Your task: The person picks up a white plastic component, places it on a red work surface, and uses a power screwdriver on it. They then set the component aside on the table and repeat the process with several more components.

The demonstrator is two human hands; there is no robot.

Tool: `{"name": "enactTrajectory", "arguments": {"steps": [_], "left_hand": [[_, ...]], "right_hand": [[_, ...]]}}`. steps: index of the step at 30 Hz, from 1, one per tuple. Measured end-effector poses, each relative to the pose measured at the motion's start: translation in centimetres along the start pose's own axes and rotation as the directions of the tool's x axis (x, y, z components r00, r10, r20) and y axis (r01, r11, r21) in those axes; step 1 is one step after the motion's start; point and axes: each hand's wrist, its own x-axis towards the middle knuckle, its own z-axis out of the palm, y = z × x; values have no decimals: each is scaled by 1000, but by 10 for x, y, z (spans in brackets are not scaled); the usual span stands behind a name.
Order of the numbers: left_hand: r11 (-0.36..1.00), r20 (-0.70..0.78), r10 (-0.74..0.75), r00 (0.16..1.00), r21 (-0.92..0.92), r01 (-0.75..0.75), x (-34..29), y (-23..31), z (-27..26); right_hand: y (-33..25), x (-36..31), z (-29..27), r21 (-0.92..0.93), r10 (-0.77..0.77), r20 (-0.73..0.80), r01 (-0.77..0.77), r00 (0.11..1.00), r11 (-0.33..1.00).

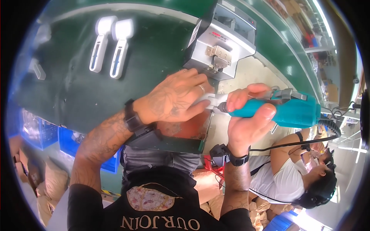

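My left hand (pixel 173 96), with a ring on one finger, is closed around a white plastic part (pixel 210 99), which the fingers mostly hide. My right hand (pixel 246 127) grips a teal electric screwdriver (pixel 295 111) lying sideways, a metal lever along its upper side. The driver's dark nose points left, right against the white part; the exact contact is covered by fingers. Just beyond my hands stands a silver screw feeder (pixel 223 42) with a metal fitting on its front. Two white handheld devices with round heads, one (pixel 99 46) left of the other (pixel 119 50), lie at the far left.
A small white piece (pixel 37 69) rests at the left edge of the green work mat (pixel 77 96). Blue bins (pixel 71 140) sit below the bench. A black cable (pixel 300 143) runs from the driver. At the right, a co-worker (pixel 285 173) in a white top sits close.
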Motion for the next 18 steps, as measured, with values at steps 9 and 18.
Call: {"name": "enactTrajectory", "arguments": {"steps": [9, 18], "left_hand": [[1000, 45, -22, 999, -9, 23, -1, 2, 0], [999, 89, -32, 996, 25, 30, 2, 3, 0]], "right_hand": [[8, -6, -5, 49, 9, -30, -7, 1000, 999], [15, -5, -6, 188, 28, 65, -40, 997, 981]]}}
